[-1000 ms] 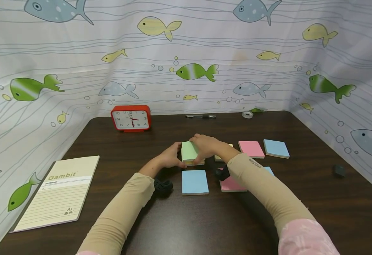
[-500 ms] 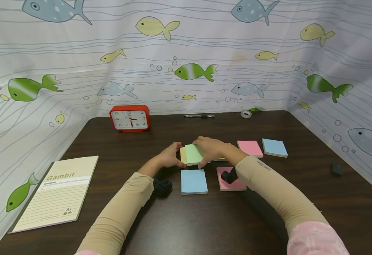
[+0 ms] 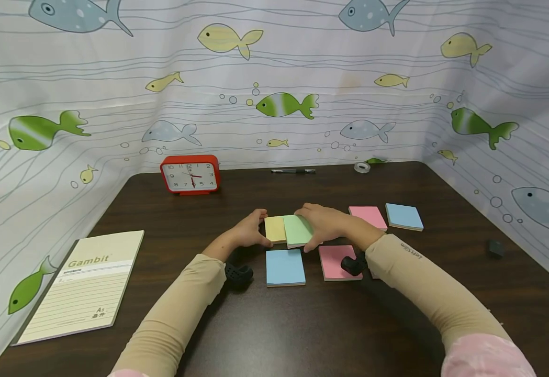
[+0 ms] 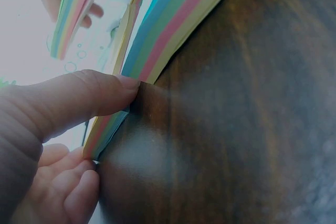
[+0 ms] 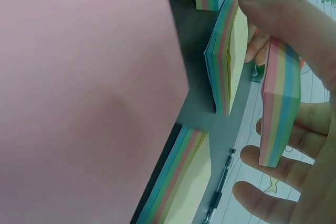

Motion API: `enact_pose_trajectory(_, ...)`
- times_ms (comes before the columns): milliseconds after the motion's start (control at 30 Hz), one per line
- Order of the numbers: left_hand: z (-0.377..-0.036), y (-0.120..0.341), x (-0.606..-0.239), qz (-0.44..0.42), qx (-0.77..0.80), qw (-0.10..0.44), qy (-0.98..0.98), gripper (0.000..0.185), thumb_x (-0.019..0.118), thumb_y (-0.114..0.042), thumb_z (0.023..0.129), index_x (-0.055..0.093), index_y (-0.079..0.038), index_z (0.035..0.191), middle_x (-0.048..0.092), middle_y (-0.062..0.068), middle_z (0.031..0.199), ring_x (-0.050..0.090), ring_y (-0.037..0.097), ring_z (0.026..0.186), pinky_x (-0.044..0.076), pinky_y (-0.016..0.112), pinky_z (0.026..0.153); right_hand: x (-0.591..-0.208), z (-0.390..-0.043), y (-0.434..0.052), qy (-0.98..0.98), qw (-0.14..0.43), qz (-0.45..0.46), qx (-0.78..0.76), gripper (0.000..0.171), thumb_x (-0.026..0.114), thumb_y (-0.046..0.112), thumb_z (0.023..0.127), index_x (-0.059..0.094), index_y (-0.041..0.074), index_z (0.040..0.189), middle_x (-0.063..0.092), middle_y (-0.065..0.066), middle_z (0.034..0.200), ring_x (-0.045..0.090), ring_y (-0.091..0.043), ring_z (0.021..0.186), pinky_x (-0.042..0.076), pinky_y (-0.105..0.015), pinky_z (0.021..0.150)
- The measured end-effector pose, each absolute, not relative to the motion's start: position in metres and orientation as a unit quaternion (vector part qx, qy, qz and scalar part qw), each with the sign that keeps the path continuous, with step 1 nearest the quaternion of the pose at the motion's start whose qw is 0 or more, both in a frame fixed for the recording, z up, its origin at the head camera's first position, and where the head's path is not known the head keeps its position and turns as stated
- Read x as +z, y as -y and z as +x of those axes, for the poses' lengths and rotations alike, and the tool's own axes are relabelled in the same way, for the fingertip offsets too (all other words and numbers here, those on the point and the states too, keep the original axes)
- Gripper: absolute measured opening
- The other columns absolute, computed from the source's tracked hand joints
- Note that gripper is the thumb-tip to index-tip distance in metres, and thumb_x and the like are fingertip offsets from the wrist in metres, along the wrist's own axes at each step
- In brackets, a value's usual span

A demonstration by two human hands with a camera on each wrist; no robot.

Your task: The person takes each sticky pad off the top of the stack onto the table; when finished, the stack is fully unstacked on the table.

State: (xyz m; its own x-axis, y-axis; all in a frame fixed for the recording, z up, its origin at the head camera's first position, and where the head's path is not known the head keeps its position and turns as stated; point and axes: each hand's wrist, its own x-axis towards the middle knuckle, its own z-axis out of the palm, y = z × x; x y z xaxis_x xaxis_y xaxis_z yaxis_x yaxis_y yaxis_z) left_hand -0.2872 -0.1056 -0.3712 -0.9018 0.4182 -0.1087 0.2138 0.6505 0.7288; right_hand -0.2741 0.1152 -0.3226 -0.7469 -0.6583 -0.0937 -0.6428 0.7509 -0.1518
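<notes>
Green pad [image 3: 298,230] sits at the centre of the frame, half overlapping a yellow pad [image 3: 275,229] to its left. The right hand [image 3: 323,225] grips the green one from the right; the left hand [image 3: 248,234] pinches the yellow one's left edge. Just below on the table [image 3: 302,324] lie a blue pad [image 3: 284,267] and a pink pad [image 3: 333,261]; another pink pad [image 3: 367,217] and blue pad [image 3: 403,217] lie right, none between the hands.
</notes>
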Motion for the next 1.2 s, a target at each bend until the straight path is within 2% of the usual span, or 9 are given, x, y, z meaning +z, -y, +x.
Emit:
enact_pose_trajectory(333, -0.288, 0.105, -0.372, 0.172, 0.381, 0.134, -0.899, 0.089, 0.077, -0.009, 0.064, 0.021, 0.002, 0.133, 0.03, 0.017, 0.134, 0.029, 0.024, 0.123, 0.026, 0.036, 0.097, -0.324, -0.262, -0.139, -0.934, 0.06, -0.347, -0.064, 0.088, 0.077, 0.043, 0.056, 0.041, 0.002, 0.125, 0.045, -0.006, 0.109, 0.045, -0.018, 0.087, 0.041, -0.031, 0.069)
enact_pose_trajectory(700, -0.287, 0.105, -0.371, 0.168, 0.377, 0.135, -0.901, 0.089, 0.077, -0.011, 0.065, 0.022, 0.001, 0.133, 0.03, 0.015, 0.135, 0.029, 0.023, 0.124, 0.027, 0.036, 0.097, -0.325, -0.254, -0.166, -0.936, 0.051, -0.338, -0.087, 0.085, 0.077, 0.04, 0.057, 0.042, 0.0, 0.123, 0.045, -0.004, 0.104, 0.045, -0.017, 0.083, 0.041, -0.029, 0.067)
enact_pose_trajectory(1200, -0.285, 0.105, -0.37, 0.174, 0.382, 0.134, -0.897, 0.089, 0.077, -0.01, 0.065, 0.021, 0.002, 0.133, 0.029, 0.017, 0.135, 0.028, 0.025, 0.124, 0.027, 0.037, 0.096, -0.326, -0.239, -0.2, -0.944, 0.062, -0.307, -0.104, 0.088, 0.078, 0.041, 0.056, 0.04, 0.0, 0.123, 0.045, -0.01, 0.112, 0.042, -0.021, 0.092, 0.043, -0.033, 0.07)
